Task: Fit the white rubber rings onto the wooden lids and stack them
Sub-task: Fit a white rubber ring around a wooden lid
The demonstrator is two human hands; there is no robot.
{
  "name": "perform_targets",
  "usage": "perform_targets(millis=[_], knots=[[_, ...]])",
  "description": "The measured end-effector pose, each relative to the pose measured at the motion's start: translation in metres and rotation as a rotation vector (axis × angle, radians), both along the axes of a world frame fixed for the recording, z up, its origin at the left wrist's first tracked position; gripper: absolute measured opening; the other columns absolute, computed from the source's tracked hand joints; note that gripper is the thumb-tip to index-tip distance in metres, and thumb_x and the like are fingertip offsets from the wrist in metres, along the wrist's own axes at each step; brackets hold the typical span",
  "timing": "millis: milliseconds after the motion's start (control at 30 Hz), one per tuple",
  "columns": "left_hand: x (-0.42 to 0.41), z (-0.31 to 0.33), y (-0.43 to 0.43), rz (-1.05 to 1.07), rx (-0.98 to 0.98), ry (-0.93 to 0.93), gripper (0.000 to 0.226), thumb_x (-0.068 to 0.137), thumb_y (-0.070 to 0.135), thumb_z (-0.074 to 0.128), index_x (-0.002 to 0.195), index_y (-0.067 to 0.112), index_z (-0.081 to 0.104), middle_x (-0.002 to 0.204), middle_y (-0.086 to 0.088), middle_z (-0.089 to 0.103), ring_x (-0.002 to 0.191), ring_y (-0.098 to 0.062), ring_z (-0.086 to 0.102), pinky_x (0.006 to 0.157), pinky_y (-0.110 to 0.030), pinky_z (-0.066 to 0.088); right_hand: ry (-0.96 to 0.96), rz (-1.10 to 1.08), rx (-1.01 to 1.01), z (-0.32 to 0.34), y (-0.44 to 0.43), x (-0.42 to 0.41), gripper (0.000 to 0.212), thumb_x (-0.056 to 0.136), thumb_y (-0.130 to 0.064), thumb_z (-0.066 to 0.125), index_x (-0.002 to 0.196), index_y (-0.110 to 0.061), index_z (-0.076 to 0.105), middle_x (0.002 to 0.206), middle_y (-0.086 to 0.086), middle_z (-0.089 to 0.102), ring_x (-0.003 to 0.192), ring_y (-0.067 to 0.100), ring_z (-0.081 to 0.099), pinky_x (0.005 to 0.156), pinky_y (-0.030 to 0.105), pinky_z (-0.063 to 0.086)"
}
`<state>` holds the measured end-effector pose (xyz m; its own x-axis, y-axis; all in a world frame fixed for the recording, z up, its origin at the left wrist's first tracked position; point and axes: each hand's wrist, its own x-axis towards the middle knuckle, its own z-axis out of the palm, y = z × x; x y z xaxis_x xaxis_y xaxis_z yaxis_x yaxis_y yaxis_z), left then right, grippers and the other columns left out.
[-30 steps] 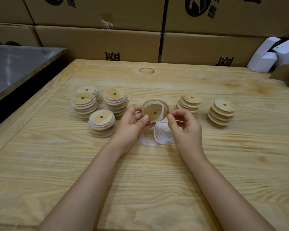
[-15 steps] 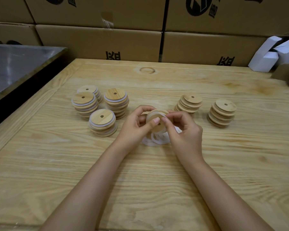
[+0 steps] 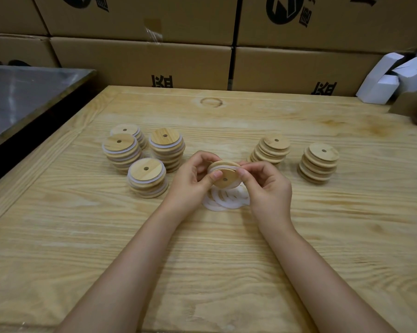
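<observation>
1. Wooden lid is held above the table near its middle, tilted, with its small centre hole facing the camera.
2. White ring sits around the lid's upper edge; whether it is fully seated cannot be told.
3. Left hand grips the lid's left side, thumb on its face and fingers curled behind.
4. Right hand pinches the lid's right edge at the ring between thumb and forefinger.
5. Loose rings lie in an overlapping heap on the table, directly beneath the lid and between the hands.
6. Four ringed stacks stand close together to the left of the hands.
7. Two bare stacks stand to the right, apart from each other.
8. Cardboard boxes line the table's far edge; small white cartons lie at far right; a metal surface sits at far left.
</observation>
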<state>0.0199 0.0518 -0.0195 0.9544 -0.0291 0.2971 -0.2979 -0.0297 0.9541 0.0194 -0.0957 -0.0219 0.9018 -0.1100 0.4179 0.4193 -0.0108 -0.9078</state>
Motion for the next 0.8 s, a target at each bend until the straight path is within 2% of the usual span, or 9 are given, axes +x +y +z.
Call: perform_targets(millis=[133,267,400,533,667,800], knots=[[-0.0011,-0.0008,0.0,-0.032,-0.122,0.067,0.019,0.089,-0.003,0.056,0.099,0.014,0.054,0.093,-0.013,0.066,0.086,-0.02,0.063,0.078,-0.032,0.051,0.011,0.06,-0.004,0.0028,-0.0011,0.0008,0.022,0.083,0.003,0.065,0.075,-0.017,0.064,0.082,-0.009,0.07,0.083,0.002,0.066,0.075,0.014,0.049],[-0.0013,-0.002,0.0005,-0.061,-0.194,0.136,0.017,0.09,-0.001,0.053,0.099,0.014,0.052,0.089,-0.01,0.068,0.081,-0.017,0.064,0.074,-0.031,0.053,0.018,0.101,-0.104,0.0044,-0.0046,0.0029,0.022,0.085,-0.001,0.064,0.079,-0.021,0.065,0.085,-0.01,0.068,0.084,-0.001,0.065,0.076,0.012,0.048],[-0.0009,-0.0029,0.0002,-0.093,-0.136,0.166,0.014,0.09,0.005,0.057,0.101,0.012,0.055,0.086,-0.002,0.071,0.078,-0.013,0.067,0.068,-0.029,0.055,0.012,0.07,-0.171,0.002,-0.0078,0.0036,0.024,0.085,-0.001,0.065,0.08,-0.025,0.064,0.08,-0.012,0.067,0.077,-0.004,0.063,0.071,0.011,0.047],[0.0004,-0.0024,-0.0016,-0.043,0.052,0.044,0.014,0.09,0.006,0.059,0.097,0.017,0.062,0.093,-0.001,0.071,0.086,-0.009,0.067,0.075,-0.022,0.054,0.011,0.067,-0.258,0.0018,-0.0067,0.0031,0.021,0.085,-0.003,0.066,0.082,-0.024,0.064,0.081,-0.011,0.067,0.079,-0.002,0.063,0.072,0.016,0.05],[0.0009,-0.0051,-0.0054,0.004,0.035,0.047,0.014,0.093,0.005,0.054,0.096,0.019,0.055,0.088,-0.002,0.069,0.076,-0.004,0.065,0.068,-0.019,0.051,-0.036,-0.024,-0.361,0.0004,-0.0049,0.0018,0.01,0.082,-0.007,0.069,0.089,-0.013,0.066,0.084,-0.006,0.067,0.082,0.006,0.063,0.077,0.025,0.051],[0.0007,-0.005,-0.006,0.002,0.016,0.033,0.015,0.093,0.004,0.052,0.096,0.018,0.053,0.085,-0.001,0.068,0.072,-0.003,0.064,0.065,-0.018,0.05,-0.081,-0.105,-0.353,-0.0002,-0.0034,-0.0011,0.011,0.081,-0.009,0.071,0.086,-0.017,0.065,0.08,-0.013,0.066,0.079,0.002,0.062,0.073,0.019,0.049]])
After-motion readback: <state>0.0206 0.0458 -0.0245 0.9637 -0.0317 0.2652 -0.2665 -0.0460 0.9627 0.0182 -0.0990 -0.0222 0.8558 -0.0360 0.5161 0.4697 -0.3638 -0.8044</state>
